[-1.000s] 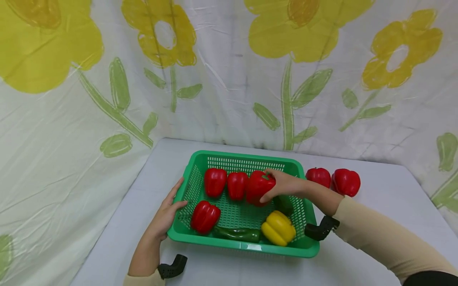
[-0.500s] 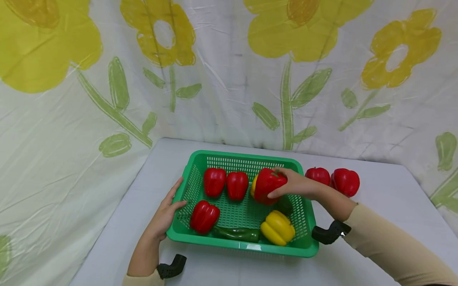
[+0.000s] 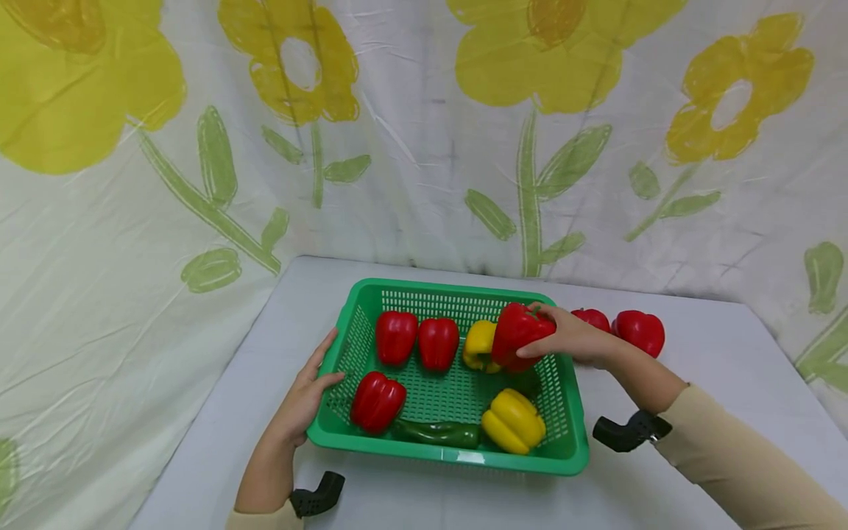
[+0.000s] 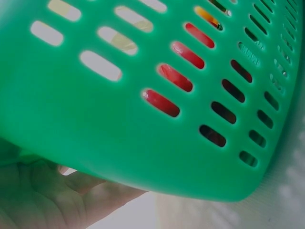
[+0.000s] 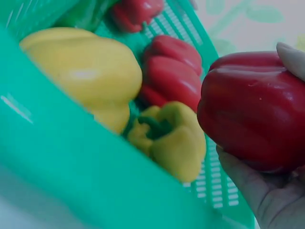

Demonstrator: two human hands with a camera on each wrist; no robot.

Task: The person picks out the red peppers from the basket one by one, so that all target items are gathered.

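A red bell pepper [image 3: 517, 337] is gripped in my right hand [image 3: 575, 335], above the far right part of the green plastic basket [image 3: 379, 283]. The right wrist view shows this red bell pepper [image 5: 252, 109] between thumb and fingers. My left hand [image 3: 301, 394] holds the basket's left rim; in the left wrist view that hand [image 4: 62, 200] is partly hidden by the rim. Inside lie several red bell peppers, one a red pepper [image 3: 396, 338] at the far left. A yellow bell pepper [image 3: 480, 346] is just left of the held one, another yellow pepper [image 3: 514, 421] nearer the front right.
A long green pepper [image 3: 437, 434] lies along the basket's front wall. Beyond its right side, two red bell peppers [image 3: 638, 333] lie on the white table [image 3: 695, 383]. A white curtain [image 3: 411, 199] with painted flowers hangs behind.
My right hand has moved right and slightly away with the red bell pepper, uncovering the yellow bell pepper behind it. My left hand stays at the basket's rim.
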